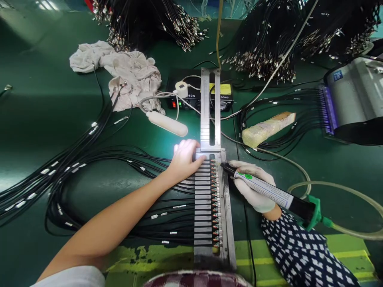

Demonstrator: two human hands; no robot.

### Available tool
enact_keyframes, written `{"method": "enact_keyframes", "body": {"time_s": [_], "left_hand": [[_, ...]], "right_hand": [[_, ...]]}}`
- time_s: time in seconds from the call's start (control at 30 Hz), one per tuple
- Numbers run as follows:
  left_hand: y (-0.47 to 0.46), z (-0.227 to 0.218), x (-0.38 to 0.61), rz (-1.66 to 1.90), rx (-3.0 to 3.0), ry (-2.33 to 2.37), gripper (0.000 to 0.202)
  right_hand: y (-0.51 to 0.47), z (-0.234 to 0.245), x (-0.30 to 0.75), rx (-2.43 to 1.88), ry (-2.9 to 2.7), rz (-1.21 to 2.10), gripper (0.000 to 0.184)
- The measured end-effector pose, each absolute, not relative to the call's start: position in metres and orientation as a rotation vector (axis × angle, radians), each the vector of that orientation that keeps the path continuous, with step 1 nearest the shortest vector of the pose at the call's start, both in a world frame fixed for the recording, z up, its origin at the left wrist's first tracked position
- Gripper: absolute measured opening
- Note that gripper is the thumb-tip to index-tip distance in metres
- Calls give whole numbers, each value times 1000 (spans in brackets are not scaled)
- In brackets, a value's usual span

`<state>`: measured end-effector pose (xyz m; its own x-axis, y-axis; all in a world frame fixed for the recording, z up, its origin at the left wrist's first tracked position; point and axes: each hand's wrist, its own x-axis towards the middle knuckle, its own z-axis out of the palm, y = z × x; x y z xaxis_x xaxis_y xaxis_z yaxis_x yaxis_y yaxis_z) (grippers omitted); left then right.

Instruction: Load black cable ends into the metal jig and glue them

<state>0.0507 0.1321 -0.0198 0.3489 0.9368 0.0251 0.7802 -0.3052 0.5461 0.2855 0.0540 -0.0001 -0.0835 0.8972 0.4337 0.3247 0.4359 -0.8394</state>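
Note:
My bare left hand (186, 158) is at the upper left edge of a slotted metal fixture (202, 215), fingers curled and thumb pressed on its face. Black cables (179, 199) enter the fixture from the left, side by side. Their small metal connector ends (214, 195) line up in a column along its right side. In a white glove, my right hand (254, 185) is wrapped round a dispensing syringe (265, 189) with a pale label. The syringe's dark tip points left, close to the uppermost connectors. A green cap joins its back end to a clear hose (353, 231).
A slotted metal rail (205, 103) extends beyond the fixture, over a black control box (187, 104). A white lamp (167, 122) glows left of it. Crumpled cloth (134, 75), a wrapped block (267, 129), a grey machine (359, 99) and cable bundles (263, 44) surround the work.

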Motion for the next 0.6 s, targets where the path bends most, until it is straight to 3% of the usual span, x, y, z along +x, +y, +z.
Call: {"method": "enact_keyframes", "body": {"time_s": [0.6], "left_hand": [[132, -22, 50, 497, 2177, 1496, 21]], "right_hand": [[45, 1, 284, -1101, -1693, 664, 22]]}}
